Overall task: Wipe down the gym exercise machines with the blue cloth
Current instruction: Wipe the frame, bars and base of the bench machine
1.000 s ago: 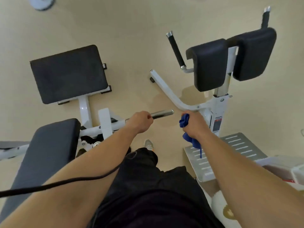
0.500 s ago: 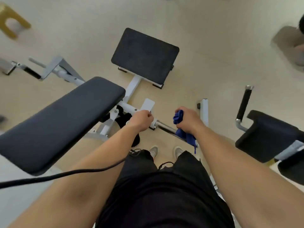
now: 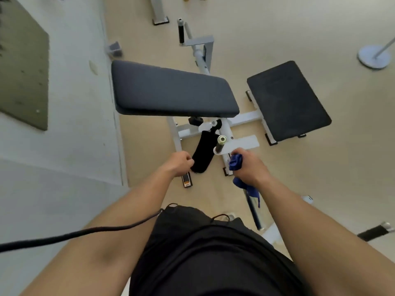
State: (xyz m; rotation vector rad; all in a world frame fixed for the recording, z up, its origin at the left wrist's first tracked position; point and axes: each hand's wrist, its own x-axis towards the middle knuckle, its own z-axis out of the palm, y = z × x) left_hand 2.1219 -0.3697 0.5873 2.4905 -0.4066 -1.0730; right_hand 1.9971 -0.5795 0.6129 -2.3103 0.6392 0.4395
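I am watching my right hand (image 3: 249, 167) gripping the blue cloth (image 3: 235, 163) against the chrome bar (image 3: 254, 207), just beneath the white frame plate (image 3: 243, 144); my left hand (image 3: 178, 162) is sitting curled beside the black roller (image 3: 203, 153), and I cannot tell its hold; bare floor (image 3: 346, 178) is lying open rightward; the wall (image 3: 74, 135) is closing in on the left.

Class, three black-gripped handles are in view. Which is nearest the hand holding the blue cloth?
The handle with the pale end cap, beyond the right hand gripping the blue cloth; the top handle and lower-right handle sit far off.
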